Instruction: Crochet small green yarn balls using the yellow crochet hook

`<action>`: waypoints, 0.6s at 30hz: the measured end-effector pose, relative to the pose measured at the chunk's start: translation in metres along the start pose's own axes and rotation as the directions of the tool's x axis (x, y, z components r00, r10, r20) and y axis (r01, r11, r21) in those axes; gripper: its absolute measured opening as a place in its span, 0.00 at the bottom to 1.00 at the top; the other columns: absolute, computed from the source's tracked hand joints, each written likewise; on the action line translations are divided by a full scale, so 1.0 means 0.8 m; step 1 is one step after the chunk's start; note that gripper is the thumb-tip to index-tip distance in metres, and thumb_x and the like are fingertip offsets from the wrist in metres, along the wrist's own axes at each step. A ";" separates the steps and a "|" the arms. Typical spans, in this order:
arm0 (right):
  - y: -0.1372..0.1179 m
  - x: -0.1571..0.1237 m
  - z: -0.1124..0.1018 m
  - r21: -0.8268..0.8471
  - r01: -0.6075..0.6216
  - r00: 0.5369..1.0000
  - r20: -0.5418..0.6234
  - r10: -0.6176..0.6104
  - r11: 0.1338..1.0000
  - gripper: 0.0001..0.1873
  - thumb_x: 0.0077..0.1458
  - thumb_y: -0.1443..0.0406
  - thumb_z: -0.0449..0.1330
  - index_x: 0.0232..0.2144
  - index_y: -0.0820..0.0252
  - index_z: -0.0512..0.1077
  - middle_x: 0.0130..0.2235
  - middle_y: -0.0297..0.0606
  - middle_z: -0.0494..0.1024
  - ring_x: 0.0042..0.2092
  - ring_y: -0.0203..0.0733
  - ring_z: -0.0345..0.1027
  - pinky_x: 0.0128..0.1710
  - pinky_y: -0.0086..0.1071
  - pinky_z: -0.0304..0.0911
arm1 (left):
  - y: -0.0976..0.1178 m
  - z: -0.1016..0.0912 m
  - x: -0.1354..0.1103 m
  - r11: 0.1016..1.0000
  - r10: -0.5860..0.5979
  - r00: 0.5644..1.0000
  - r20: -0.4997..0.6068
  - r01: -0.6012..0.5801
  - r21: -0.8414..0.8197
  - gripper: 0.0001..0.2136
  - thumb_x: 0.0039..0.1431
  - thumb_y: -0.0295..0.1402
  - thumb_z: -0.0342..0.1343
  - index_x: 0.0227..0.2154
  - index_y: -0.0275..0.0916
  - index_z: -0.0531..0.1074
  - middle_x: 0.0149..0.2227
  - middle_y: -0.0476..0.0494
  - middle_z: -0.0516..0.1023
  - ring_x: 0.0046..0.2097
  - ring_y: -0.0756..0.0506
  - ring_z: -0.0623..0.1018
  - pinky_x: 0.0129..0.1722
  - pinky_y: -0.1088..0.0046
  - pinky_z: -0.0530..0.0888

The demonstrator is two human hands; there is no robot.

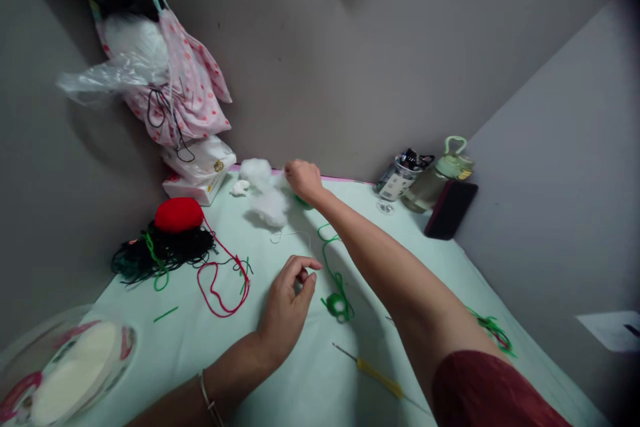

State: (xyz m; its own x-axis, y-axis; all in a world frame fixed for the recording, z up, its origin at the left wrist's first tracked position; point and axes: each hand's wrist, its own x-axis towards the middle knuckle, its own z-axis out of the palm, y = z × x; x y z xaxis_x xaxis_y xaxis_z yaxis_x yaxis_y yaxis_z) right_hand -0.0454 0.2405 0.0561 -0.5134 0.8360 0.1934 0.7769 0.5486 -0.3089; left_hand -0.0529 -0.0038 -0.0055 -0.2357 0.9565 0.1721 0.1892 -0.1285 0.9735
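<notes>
White stuffing: 2 main tufts at the back of the cloth, near the wall, beside the right hand.
Progress, done: judged partway; a green crochet piece already has a rounded shape, and cut green snippets lie about.
Progress, left: stuffing outside any piece, as far as shows; long green yarn trails loose from the rounded work, so finishing appears not yet done.
Stuffing, look: fluffy, bright white, irregular, soft-edged; likely light and easily compressed.
Crochet piece, look: small, green, paler at its middle; stitches too small to read.
Right hand: stretched to the back, fingers curled inward; cannot tell whether they pinch anything. 1 green object shows just below, mostly hidden.
Left hand: over the cloth, left of the crochet piece, fingers bent, thumb and forefinger apart, nothing visible between them.
Hook: 1, yellow-handled, lying on the cloth in front of the crochet piece.
Red yarn: 1 ball, on a dark yarn heap, its strand looped across the cloth.
</notes>
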 end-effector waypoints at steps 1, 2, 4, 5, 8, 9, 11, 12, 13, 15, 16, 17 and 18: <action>0.003 0.000 -0.006 0.043 -0.018 1.000 -0.003 0.018 0.999 0.19 0.66 0.59 0.62 0.56 0.60 0.71 0.56 0.45 0.75 0.52 0.48 0.74 0.50 0.48 0.74 | 0.002 -0.003 0.003 1.000 -0.003 1.000 -0.029 0.003 0.002 0.06 0.64 0.28 0.53 0.38 0.42 0.74 0.35 0.48 0.77 0.35 0.45 0.75 0.38 0.70 0.71; 0.005 -0.003 -0.014 0.090 -0.033 0.999 -0.006 0.034 0.995 0.18 0.66 0.59 0.61 0.55 0.60 0.71 0.55 0.44 0.76 0.51 0.47 0.75 0.50 0.47 0.74 | 0.005 -0.007 0.006 1.000 -0.002 0.998 -0.061 0.002 0.007 0.06 0.64 0.28 0.53 0.38 0.43 0.74 0.35 0.48 0.77 0.35 0.45 0.75 0.39 0.70 0.71; 0.009 -0.017 -0.032 0.203 -0.014 1.000 0.000 0.014 0.979 0.13 0.68 0.63 0.58 0.51 0.64 0.73 0.47 0.42 0.79 0.45 0.43 0.76 0.46 0.41 0.73 | 0.012 -0.018 0.014 1.000 0.018 0.991 -0.130 -0.015 0.026 0.07 0.63 0.28 0.55 0.41 0.43 0.74 0.37 0.47 0.76 0.36 0.45 0.74 0.42 0.69 0.71; 0.009 -0.031 -0.040 0.261 0.007 1.000 0.013 -0.011 0.965 0.12 0.67 0.65 0.57 0.49 0.66 0.73 0.42 0.41 0.80 0.41 0.41 0.75 0.44 0.37 0.72 | 0.015 -0.025 0.019 0.999 0.037 0.986 -0.160 -0.031 0.040 0.09 0.63 0.28 0.56 0.44 0.44 0.74 0.40 0.47 0.76 0.37 0.45 0.73 0.45 0.68 0.71; 0.005 -0.091 -0.057 0.428 0.066 0.990 0.086 -0.113 0.902 0.07 0.61 0.67 0.62 0.41 0.65 0.75 0.32 0.34 0.78 0.33 0.36 0.72 0.35 0.30 0.68 | 0.025 -0.046 0.034 0.991 0.112 0.969 -0.220 -0.092 0.095 0.20 0.62 0.30 0.61 0.56 0.48 0.71 0.55 0.44 0.72 0.44 0.44 0.72 0.54 0.64 0.68; 0.002 -0.115 -0.060 0.477 0.080 0.982 0.111 -0.150 0.875 0.05 0.59 0.66 0.64 0.37 0.64 0.76 0.30 0.33 0.77 0.32 0.36 0.70 0.34 0.29 0.66 | 0.028 -0.051 0.038 0.985 0.147 0.966 -0.214 -0.122 0.124 0.25 0.60 0.30 0.63 0.60 0.51 0.69 0.60 0.44 0.70 0.47 0.43 0.72 0.56 0.64 0.67; -0.004 -0.160 -0.065 0.558 0.095 0.970 0.135 -0.203 0.825 0.04 0.58 0.65 0.65 0.35 0.62 0.76 0.29 0.32 0.77 0.31 0.35 0.69 0.33 0.28 0.64 | 0.031 -0.057 0.044 0.972 0.198 0.969 -0.147 -0.174 0.161 0.28 0.59 0.33 0.66 0.62 0.52 0.67 0.64 0.44 0.69 0.54 0.40 0.72 0.59 0.62 0.65; -0.006 -0.178 -0.067 0.588 0.094 0.967 0.137 -0.214 0.803 0.05 0.59 0.64 0.64 0.35 0.61 0.76 0.30 0.32 0.77 0.32 0.35 0.69 0.33 0.28 0.64 | 0.032 -0.058 0.044 0.973 0.193 0.975 -0.109 -0.176 0.147 0.27 0.59 0.33 0.66 0.61 0.51 0.68 0.62 0.44 0.71 0.55 0.40 0.72 0.59 0.62 0.65; -0.008 -0.193 -0.069 0.615 0.088 0.966 0.140 -0.218 0.784 0.05 0.60 0.64 0.63 0.35 0.61 0.76 0.30 0.32 0.77 0.32 0.35 0.69 0.33 0.29 0.64 | 0.032 -0.057 0.044 0.979 0.176 0.981 -0.076 -0.166 0.119 0.23 0.61 0.34 0.65 0.58 0.50 0.70 0.58 0.45 0.75 0.53 0.40 0.73 0.57 0.63 0.67; -0.006 -0.209 -0.073 0.725 0.015 0.967 0.166 -0.195 0.689 0.07 0.58 0.62 0.65 0.31 0.61 0.76 0.28 0.32 0.76 0.30 0.35 0.67 0.32 0.29 0.62 | 0.033 -0.053 0.040 0.991 0.124 0.992 -0.033 -0.123 0.047 0.11 0.63 0.34 0.61 0.48 0.46 0.75 0.44 0.47 0.80 0.43 0.43 0.76 0.47 0.67 0.71; -0.003 -0.211 -0.076 0.775 -0.028 0.969 0.176 -0.173 0.632 0.08 0.55 0.62 0.67 0.30 0.62 0.76 0.26 0.32 0.76 0.29 0.34 0.66 0.31 0.29 0.61 | 0.033 -0.052 0.038 0.994 0.108 0.994 -0.022 -0.108 0.024 0.06 0.64 0.34 0.60 0.43 0.44 0.75 0.38 0.49 0.79 0.38 0.45 0.76 0.41 0.69 0.72; 0.002 -0.211 -0.078 0.816 -0.064 0.974 0.177 -0.143 0.575 0.10 0.52 0.61 0.69 0.28 0.62 0.76 0.25 0.32 0.75 0.28 0.34 0.66 0.30 0.29 0.61 | 0.034 -0.051 0.036 0.995 0.101 0.995 -0.018 -0.101 0.010 0.03 0.64 0.33 0.59 0.38 0.43 0.75 0.33 0.50 0.78 0.34 0.46 0.75 0.37 0.71 0.71; 0.009 -0.209 -0.081 0.844 -0.087 0.980 0.167 -0.105 0.529 0.11 0.49 0.60 0.71 0.27 0.62 0.76 0.25 0.32 0.75 0.27 0.34 0.65 0.29 0.29 0.60 | 0.036 -0.050 0.035 0.995 0.096 0.995 -0.019 -0.096 -0.003 0.03 0.63 0.33 0.60 0.34 0.42 0.75 0.30 0.51 0.76 0.32 0.47 0.74 0.34 0.72 0.70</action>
State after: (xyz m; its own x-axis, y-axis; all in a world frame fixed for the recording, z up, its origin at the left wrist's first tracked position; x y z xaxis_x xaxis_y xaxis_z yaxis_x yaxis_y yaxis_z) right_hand 0.0698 0.1052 0.0818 -0.6458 0.7606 0.0670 0.1482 0.2109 -0.9662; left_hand -0.0925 0.0087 0.0331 -0.2346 0.9346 0.2675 0.2083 -0.2205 0.9529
